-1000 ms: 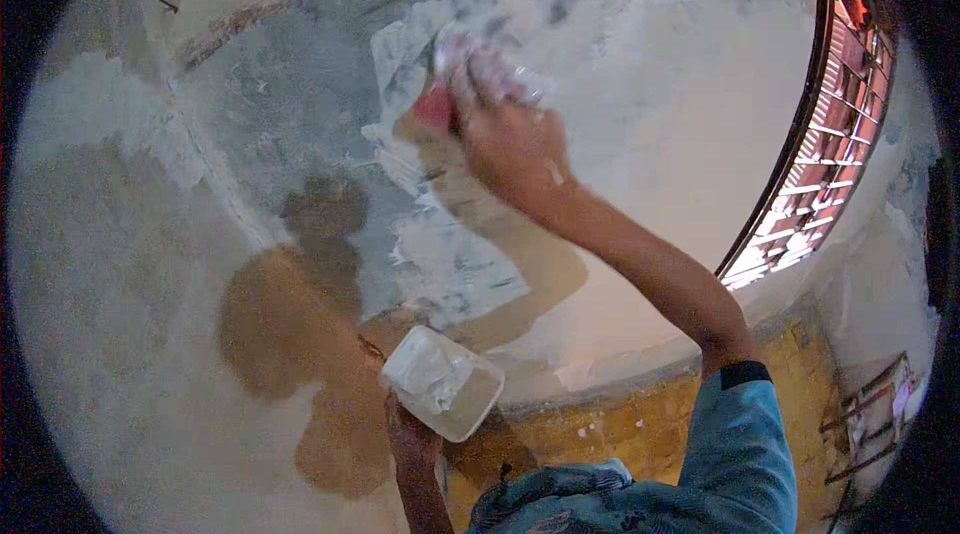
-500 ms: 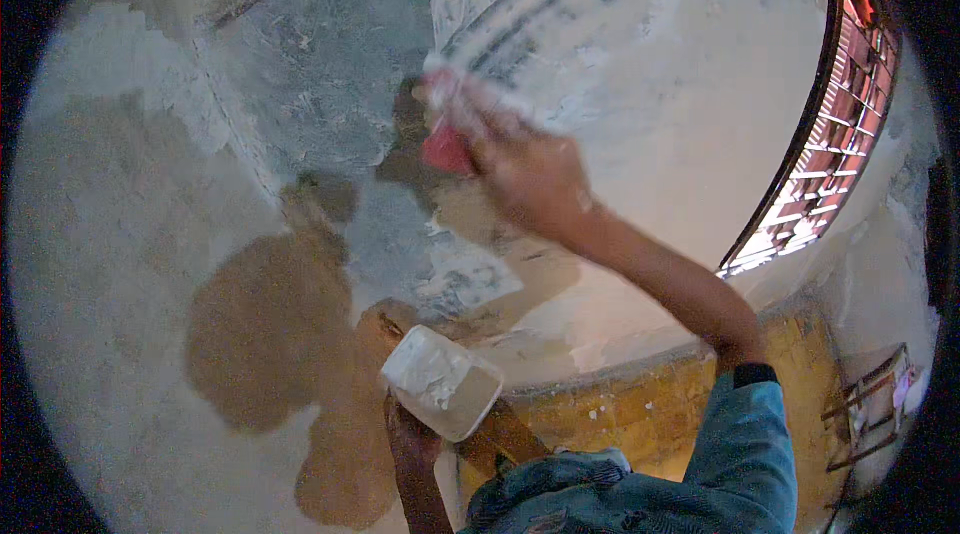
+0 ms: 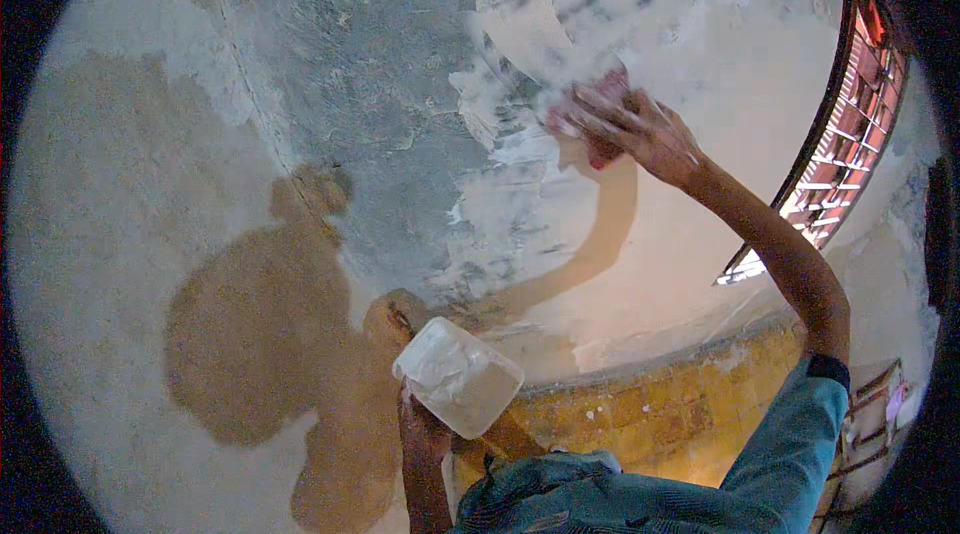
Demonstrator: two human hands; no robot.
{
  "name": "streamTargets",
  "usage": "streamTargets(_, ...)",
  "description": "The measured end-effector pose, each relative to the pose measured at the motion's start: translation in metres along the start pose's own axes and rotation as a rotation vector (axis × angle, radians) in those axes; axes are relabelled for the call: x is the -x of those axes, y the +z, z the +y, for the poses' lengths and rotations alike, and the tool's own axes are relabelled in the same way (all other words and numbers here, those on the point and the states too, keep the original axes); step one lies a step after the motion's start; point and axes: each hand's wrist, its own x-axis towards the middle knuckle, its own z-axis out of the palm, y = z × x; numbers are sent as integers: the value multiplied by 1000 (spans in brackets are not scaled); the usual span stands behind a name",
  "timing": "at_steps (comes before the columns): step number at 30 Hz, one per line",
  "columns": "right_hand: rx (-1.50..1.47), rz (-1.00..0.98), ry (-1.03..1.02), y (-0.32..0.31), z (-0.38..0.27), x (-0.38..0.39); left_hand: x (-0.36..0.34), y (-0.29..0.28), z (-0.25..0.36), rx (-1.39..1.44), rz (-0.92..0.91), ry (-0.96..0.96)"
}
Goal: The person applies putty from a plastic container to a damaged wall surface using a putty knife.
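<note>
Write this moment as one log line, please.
right hand: presses red-handled trowel on wall | left hand: holds white tub | plaster: partly spread

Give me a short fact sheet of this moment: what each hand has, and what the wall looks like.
Right hand: raised, pressing a red-handled spreading tool against the wall
Left hand: low, holding up a white plastic tub of pale paste
Wall: bare grey patch in the middle, fresh white putty smeared over its right part
Shadows: the person's shadow falls on the wall at left and below the raised arm
Window grille: at the far right, daylight behind it
Sleeve: blue, on the right arm
</note>
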Motion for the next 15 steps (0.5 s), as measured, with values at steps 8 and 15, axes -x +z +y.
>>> streamTargets(8, -22, 145, 44, -21, 30, -81, 0, 22, 12, 294, -6, -130)
streamTargets(15, -55, -9, 25, 13, -6, -17, -4, 17, 2, 208, -51, 69)
